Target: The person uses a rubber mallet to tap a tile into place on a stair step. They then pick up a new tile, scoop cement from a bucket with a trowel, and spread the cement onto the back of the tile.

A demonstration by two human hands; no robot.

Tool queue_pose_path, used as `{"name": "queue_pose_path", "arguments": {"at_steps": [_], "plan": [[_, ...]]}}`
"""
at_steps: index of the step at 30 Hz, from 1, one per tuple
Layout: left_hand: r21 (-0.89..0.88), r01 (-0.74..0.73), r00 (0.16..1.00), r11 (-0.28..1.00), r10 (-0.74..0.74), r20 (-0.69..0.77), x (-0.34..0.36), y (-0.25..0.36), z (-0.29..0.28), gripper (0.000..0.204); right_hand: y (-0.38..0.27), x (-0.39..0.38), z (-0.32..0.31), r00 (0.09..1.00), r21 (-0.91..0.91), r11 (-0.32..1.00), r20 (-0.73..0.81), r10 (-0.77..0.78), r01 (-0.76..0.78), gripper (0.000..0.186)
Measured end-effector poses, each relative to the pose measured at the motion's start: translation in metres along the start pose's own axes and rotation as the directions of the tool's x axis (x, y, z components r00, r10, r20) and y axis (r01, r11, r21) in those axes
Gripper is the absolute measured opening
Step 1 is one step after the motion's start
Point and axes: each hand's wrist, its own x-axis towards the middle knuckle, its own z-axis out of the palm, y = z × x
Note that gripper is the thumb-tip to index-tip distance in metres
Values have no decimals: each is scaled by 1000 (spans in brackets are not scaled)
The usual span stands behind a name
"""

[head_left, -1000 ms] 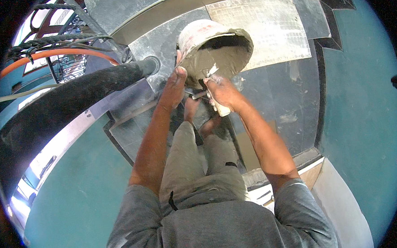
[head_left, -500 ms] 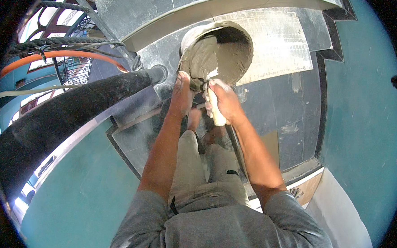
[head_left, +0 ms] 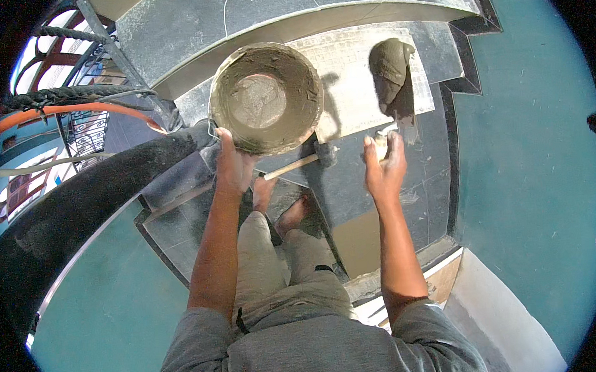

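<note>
My left hand [head_left: 235,161] grips the near left rim of a round bucket [head_left: 313,111], its walls smeared with grey mortar. More wet mortar [head_left: 256,100] lies in the bottom. To the right, my right hand [head_left: 386,164] is closed round the pale handle of a trowel [head_left: 404,110]. A thick lump of mortar [head_left: 390,63] rides on the trowel's blade, which is over a pale tile [head_left: 346,69]; whether they touch I cannot tell. Between my hands, a hammer [head_left: 291,167] with a wooden handle lies on the dark step.
Dark stair treads [head_left: 418,173] rise ahead, with a teal wall [head_left: 525,147] at the right. A thick black rail [head_left: 95,176] runs along my left, near an orange hose [head_left: 78,110] and a black rope [head_left: 71,97]. My bare feet [head_left: 293,214] are on the stairs below the hammer.
The trowel has come out of the bucket and swung right with mortar on its blade. My left hand and the bucket are farther left, and the hammer now shows.
</note>
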Motion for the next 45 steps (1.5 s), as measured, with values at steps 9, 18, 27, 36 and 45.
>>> {"name": "queue_pose_path", "arguments": {"at_steps": [9,18,27,36,45], "plan": [[5,55,998,998,-55,-5,12,-5,-9,85,99,60,46,975,-269,956,156,159,-113,31],[91,114,993,989,-115,3,11,23,9,78,121,78,32,966,-351,936,236,107,-18,34],[273,176,981,946,-190,25,15,49,13,72,74,105,34,824,-15,895,397,-404,446,31],[250,169,984,953,-177,9,35,41,-9,70,111,128,73,598,-163,706,679,-426,689,34],[245,145,988,959,-153,17,17,35,-8,70,161,105,-13,853,-545,709,498,-155,447,29]]}}
